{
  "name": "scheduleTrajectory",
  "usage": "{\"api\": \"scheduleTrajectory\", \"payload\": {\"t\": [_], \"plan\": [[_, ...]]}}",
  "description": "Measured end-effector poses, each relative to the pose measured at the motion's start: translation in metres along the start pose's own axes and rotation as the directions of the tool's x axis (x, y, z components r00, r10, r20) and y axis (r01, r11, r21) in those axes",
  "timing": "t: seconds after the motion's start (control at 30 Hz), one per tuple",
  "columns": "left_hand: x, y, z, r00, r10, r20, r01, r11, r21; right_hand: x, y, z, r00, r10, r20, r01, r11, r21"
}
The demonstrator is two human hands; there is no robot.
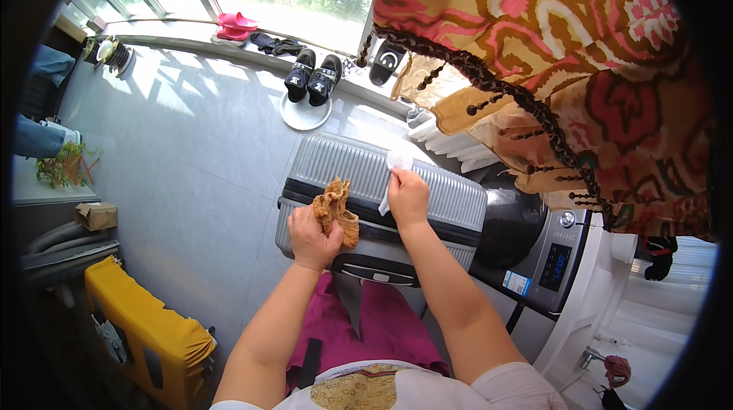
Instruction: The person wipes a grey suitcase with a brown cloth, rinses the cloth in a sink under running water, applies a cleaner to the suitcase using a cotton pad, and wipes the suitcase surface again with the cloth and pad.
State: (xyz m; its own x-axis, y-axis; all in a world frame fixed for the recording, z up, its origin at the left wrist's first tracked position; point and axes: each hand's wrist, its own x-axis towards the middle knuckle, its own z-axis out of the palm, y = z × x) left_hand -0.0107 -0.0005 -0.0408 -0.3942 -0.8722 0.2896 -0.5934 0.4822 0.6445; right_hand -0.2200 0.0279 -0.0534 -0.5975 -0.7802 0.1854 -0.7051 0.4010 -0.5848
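**Two hands at work on a grey suitcase**

The grey ribbed suitcase [427,181] lay across the middle of the view, its dark zip band running from about nine o'clock to three o'clock. The right hand [407,198] rested on the lid, fingers closed around a white wipe [395,168]; most of the wipe was folded under the palm, so its full shape could not be made out. At eight o'clock from it, the left hand [311,238] was clenched around a crumpled tan cloth [337,208], which stuck up past the thumb and draped over the zip band. The near edge of the suitcase was hidden behind both forearms and a pink garment [382,326] on the person's lap.

At three o'clock from the suitcase stood a silver washing machine [546,257], partly covered by a hanging patterned fabric [565,51] with a dark beaded fringe, which filled the upper right. At twelve o'clock, a pair of black sandals [313,78] sat on a round white plate by the window, with red slippers [235,26] farther toward eleven o'clock. At eight o'clock, a yellow case [145,334] was cut off by the dark rim. Things at lower right were too small to identify.
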Motion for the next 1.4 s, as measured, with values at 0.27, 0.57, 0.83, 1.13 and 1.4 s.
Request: {"api": "scheduleTrajectory", "payload": {"t": [0.27, 0.57, 0.83, 1.13, 1.4], "plan": [[0.001, 0.001, -0.002, 1.0, 0.022, 0.003, -0.021, 1.0, -0.022, 0.026, -0.001, 0.002, 1.0, 0.0, -0.015, -0.002, 0.99, -0.139], [0.001, 0.002, -0.006, 1.0, 0.025, -0.003, -0.025, 1.0, -0.013, -0.027, -0.011, -0.008, 0.995, -0.072, 0.073, 0.077, 0.995, -0.064], [0.002, 0.003, 0.0, 1.0, 0.011, -0.019, -0.012, 1.0, -0.002, 0.006, -0.012, 0.0, 0.998, 0.019, 0.059, -0.012, 0.992, -0.128], [0.002, 0.007, -0.001, 1.0, 0.001, -0.014, -0.001, 1.0, -0.005, 0.012, -0.037, 0.017, 0.964, -0.244, 0.109, 0.248, 0.968, -0.024], [0.001, 0.006, 0.0, 0.999, -0.018, -0.037, 0.018, 1.0, -0.006, 0.023, 0.128, -0.099, 0.983, 0.085, 0.162, 0.016, 0.844, -0.537]]}}
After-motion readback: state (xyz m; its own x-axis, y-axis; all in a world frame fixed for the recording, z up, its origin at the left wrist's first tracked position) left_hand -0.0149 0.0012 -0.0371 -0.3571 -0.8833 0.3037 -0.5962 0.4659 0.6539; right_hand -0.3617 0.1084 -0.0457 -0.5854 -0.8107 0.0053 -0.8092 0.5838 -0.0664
